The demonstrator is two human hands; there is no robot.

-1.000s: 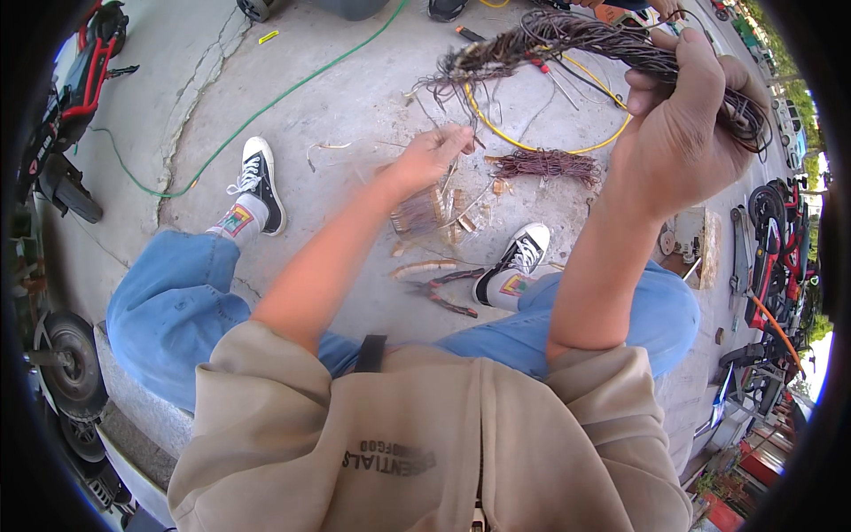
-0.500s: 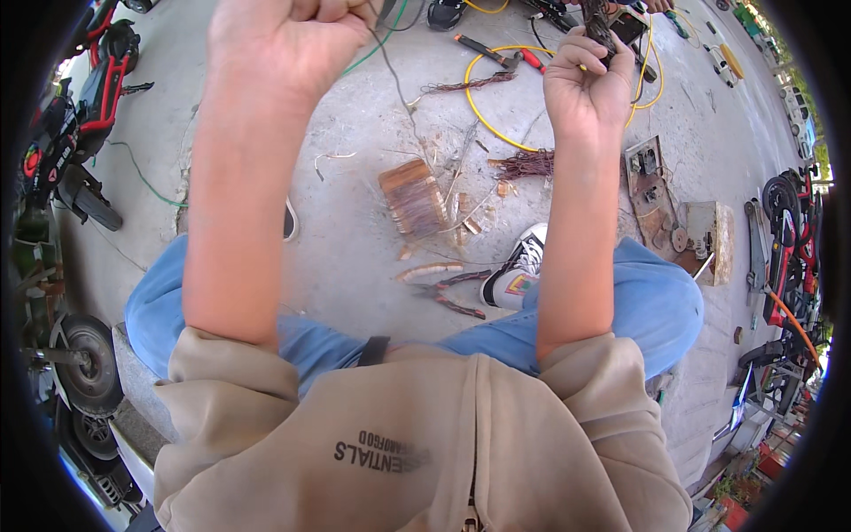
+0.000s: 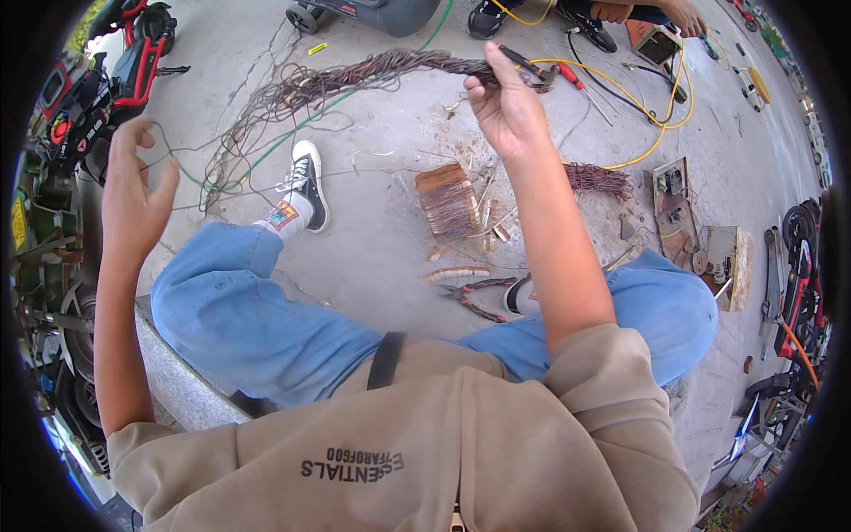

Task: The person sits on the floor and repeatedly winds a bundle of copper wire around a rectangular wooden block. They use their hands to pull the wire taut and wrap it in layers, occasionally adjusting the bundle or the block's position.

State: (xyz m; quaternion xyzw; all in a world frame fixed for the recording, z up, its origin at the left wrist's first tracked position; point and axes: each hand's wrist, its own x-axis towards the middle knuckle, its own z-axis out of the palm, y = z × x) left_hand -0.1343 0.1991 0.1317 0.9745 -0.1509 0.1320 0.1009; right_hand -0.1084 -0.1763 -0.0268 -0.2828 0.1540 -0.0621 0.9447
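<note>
My left hand [image 3: 137, 182] is raised at the far left, fingers loosely bent and thumb apart; thin loose strands run past its fingertips, and I cannot see any firmly gripped. My right hand [image 3: 507, 115] grips a long, tangled bundle of dark and reddish wire [image 3: 390, 66], which stretches leftward and fans into loose strands. Below, on the concrete, lie a brown block wound with fine wire [image 3: 448, 202], a second reddish wire bundle [image 3: 596, 180], a pale curved strip [image 3: 456, 273] and pliers with dark and red handles [image 3: 479, 306].
A co-worker's hand [image 3: 683, 18] and shoes [image 3: 589, 31] are at the top right, near a metal box [image 3: 656, 44] and yellow hose [image 3: 665, 124]. Scooters [image 3: 133, 44] line both sides. A worn metal plate [image 3: 669, 213], a pale box [image 3: 731, 266] and a screwdriver [image 3: 572, 75] lie rightward.
My left hand has swung down and far left, its fingers loosening from a fist. My right hand has moved left, and the wire bundle now stretches leftward across the upper view.
</note>
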